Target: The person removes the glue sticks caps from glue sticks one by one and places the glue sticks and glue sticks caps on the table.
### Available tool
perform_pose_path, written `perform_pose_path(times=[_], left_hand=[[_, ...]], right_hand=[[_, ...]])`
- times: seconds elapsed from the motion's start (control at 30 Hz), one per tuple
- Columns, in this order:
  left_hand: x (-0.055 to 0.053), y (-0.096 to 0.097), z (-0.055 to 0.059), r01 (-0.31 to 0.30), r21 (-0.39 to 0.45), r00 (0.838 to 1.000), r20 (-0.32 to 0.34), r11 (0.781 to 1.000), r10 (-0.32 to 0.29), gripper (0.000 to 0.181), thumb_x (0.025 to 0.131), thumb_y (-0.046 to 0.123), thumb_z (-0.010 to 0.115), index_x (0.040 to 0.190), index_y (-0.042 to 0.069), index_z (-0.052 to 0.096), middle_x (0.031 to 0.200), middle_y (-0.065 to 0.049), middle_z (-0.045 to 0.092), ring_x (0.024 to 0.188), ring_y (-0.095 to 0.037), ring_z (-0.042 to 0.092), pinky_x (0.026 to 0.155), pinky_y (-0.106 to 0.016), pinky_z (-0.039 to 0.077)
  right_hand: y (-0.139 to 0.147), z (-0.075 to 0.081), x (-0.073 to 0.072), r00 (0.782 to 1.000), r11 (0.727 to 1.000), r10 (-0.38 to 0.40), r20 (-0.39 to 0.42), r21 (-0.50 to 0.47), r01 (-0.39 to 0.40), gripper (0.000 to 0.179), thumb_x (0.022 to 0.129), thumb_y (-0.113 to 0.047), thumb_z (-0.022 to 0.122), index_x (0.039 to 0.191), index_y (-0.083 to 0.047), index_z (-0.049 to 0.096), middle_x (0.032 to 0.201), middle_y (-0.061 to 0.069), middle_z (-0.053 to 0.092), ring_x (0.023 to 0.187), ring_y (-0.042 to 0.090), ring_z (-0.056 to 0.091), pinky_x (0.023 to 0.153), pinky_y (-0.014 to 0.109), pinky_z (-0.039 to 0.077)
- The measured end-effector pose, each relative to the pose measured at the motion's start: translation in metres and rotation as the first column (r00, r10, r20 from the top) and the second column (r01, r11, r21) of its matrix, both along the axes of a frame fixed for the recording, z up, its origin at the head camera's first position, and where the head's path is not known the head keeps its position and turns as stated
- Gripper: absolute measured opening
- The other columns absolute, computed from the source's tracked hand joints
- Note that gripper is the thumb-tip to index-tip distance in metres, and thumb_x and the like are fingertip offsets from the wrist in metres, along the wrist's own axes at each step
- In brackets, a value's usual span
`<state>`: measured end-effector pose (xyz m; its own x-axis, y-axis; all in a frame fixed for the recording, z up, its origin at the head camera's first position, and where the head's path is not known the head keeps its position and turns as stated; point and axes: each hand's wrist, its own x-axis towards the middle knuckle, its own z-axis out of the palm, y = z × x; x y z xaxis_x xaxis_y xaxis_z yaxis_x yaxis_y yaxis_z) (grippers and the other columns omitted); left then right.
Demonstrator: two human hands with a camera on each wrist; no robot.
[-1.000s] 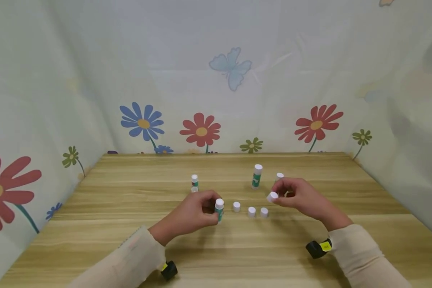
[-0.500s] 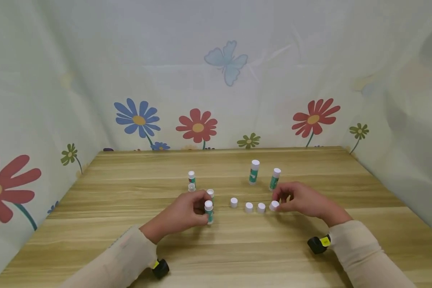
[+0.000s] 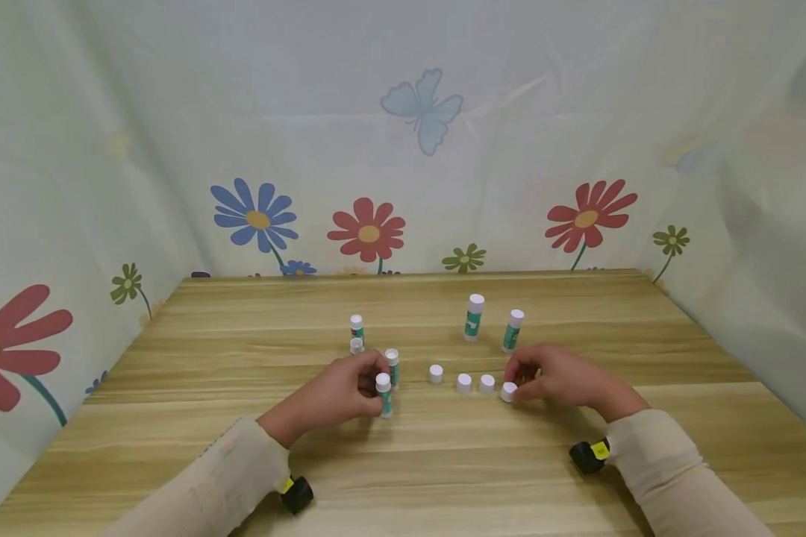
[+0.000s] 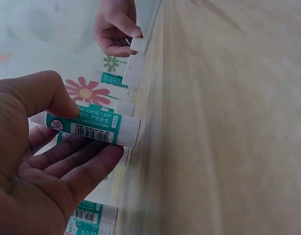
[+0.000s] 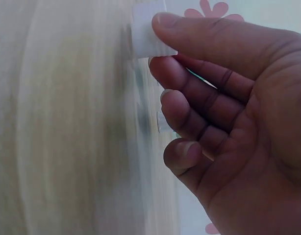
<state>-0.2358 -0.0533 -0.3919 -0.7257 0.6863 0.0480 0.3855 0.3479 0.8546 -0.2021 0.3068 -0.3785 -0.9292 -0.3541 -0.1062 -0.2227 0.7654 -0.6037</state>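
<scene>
My left hand [image 3: 336, 389] holds a green and white glue stick [image 3: 385, 403] upright, its base close to the wooden table. In the left wrist view the label and barcode of this glue stick [image 4: 94, 128] face the camera, with thumb and fingers on either side. My right hand [image 3: 564, 379] pinches a small white cap [image 3: 508, 392] at the table surface, thumb on its side in the right wrist view. That cap is at the right end of a loose row with three other white caps, the nearest cap [image 3: 486, 384] just left of it.
Behind the left hand stand more glue sticks, one glue stick [image 3: 392, 364] right beside its fingers and another glue stick [image 3: 357, 327] farther back. Two taller white-topped glue sticks, a left one [image 3: 474, 319] and a right one [image 3: 513, 333], stand behind the caps. A flower-printed curtain [image 3: 295, 134] surrounds the table.
My right hand has lowered the white cap from above the table to the right end of the row. My left hand has shifted left with the glue stick, which is now lower.
</scene>
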Motion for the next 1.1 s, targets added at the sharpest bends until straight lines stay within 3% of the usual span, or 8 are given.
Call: perform_pose_path(times=[0.5,0.73,0.97,1.1], left_hand=[[-0.003,0.000,0.000,0.013,-0.004,1.000,0.012,1.000,-0.013,0.026,0.083,0.002,0.065,0.107,0.008,0.056,0.105,-0.005,0.062,0.095,-0.016,0.060,0.081,-0.024,0.054],[-0.002,-0.004,0.002,0.030,-0.018,1.000,-0.002,0.999,-0.030,0.035,0.085,0.005,0.067,0.117,0.010,0.055,0.115,-0.008,0.061,0.105,-0.016,0.062,0.090,-0.027,0.055],[0.000,-0.009,0.018,-0.041,-0.036,0.996,-0.087,0.999,0.038,0.039,0.085,0.017,0.073,0.120,0.014,0.055,0.112,-0.001,0.063,0.104,-0.013,0.064,0.095,-0.034,0.053],[0.007,-0.008,0.029,-0.127,-0.012,0.977,-0.176,0.992,0.123,0.037,0.086,0.023,0.073,0.118,0.017,0.057,0.109,0.001,0.065,0.103,-0.013,0.065,0.095,-0.034,0.053]], right_hand=[[-0.001,0.003,0.002,1.000,1.000,-0.001,0.001,-0.002,0.001,0.020,0.081,-0.027,0.078,0.093,-0.015,0.066,0.085,-0.001,0.061,0.078,0.017,0.053,0.067,0.025,0.045],[-0.004,0.005,0.004,0.999,1.000,-0.024,0.021,-0.003,0.024,0.020,0.081,-0.025,0.078,0.094,-0.015,0.066,0.085,0.000,0.061,0.079,0.018,0.052,0.068,0.027,0.045],[-0.005,0.007,0.005,0.999,1.000,-0.030,0.018,0.004,0.030,0.017,0.082,-0.023,0.077,0.093,-0.016,0.066,0.084,-0.001,0.061,0.078,0.017,0.052,0.068,0.029,0.045],[-0.005,0.007,0.006,0.999,1.000,-0.027,0.026,0.012,0.026,0.014,0.082,-0.022,0.077,0.091,-0.017,0.067,0.084,-0.002,0.061,0.079,0.017,0.053,0.070,0.029,0.045]])
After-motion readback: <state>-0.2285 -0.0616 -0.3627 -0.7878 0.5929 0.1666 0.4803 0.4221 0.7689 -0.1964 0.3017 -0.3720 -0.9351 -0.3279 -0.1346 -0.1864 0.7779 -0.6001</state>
